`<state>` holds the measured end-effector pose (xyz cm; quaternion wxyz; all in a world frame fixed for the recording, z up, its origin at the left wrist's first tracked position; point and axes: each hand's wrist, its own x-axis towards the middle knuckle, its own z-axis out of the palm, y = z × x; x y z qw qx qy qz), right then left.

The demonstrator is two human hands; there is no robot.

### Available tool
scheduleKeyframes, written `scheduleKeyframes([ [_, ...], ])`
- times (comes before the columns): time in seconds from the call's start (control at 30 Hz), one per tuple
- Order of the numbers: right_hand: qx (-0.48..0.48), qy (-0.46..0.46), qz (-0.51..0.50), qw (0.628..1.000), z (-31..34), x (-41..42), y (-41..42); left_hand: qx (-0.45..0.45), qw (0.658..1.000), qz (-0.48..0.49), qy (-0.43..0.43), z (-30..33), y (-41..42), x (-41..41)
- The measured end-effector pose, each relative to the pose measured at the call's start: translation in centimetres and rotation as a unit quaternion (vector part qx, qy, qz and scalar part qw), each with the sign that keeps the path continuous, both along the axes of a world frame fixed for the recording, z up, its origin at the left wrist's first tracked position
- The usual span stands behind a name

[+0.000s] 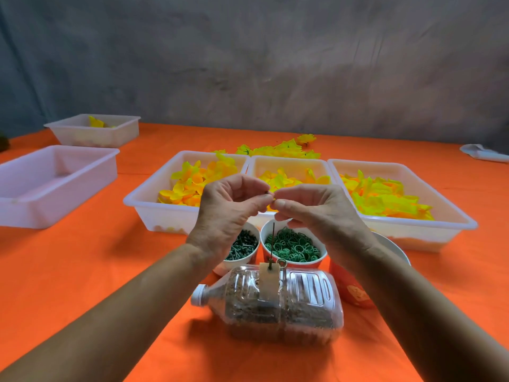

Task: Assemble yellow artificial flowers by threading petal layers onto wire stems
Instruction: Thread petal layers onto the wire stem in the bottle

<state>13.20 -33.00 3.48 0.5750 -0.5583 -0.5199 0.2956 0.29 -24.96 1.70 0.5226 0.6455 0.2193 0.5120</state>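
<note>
A small dark piece point(266, 192), too small to make out, sits pinched between the fingertips of the left hand point(230, 209) and the right hand point(308, 209), both grips pressed together on it above the middle of the desk point(82, 271). Just below the hands a thin wire stem point(272, 244) stands upright, fixed to a tag on a clear plastic bottle point(275, 301) lying on its side near the desk's front edge. Behind the bottle stand a cup of dark green pieces point(242, 248) and a cup of green rings point(293, 248). Further back, three white trays point(143, 205) side by side hold yellow petal layers point(192, 186). Loose yellow flowers point(281, 148) lie behind them. Two more white trays point(55, 186) sit toward the left edge.
</note>
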Motion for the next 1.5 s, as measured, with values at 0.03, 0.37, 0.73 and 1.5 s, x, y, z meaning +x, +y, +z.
scheduleKeyframes([
  [0.03, 0.003, 0.009, 0.001, 1.000, -0.1, -0.2, -0.1, 0.000, 1.000, 0.000, -0.009, 0.0, -0.3, 0.2],
  [0.37, 0.095, 0.055, -0.053, 0.993, -0.3, -1.6, -1.4, -0.068, 0.996, 0.018, -0.052, 0.8, -3.0, 0.1],
  [0.73, 0.028, 0.290, 0.007, 0.957, -0.4, -2.2, -2.4, -0.054, 0.998, 0.011, -0.020, 0.5, -4.7, -0.8],
  [1.5, 0.000, 0.431, 0.022, 0.902, -2.2, -1.6, -3.6, -0.013, 0.999, 0.003, 0.035, -1.8, -5.3, -2.4],
])
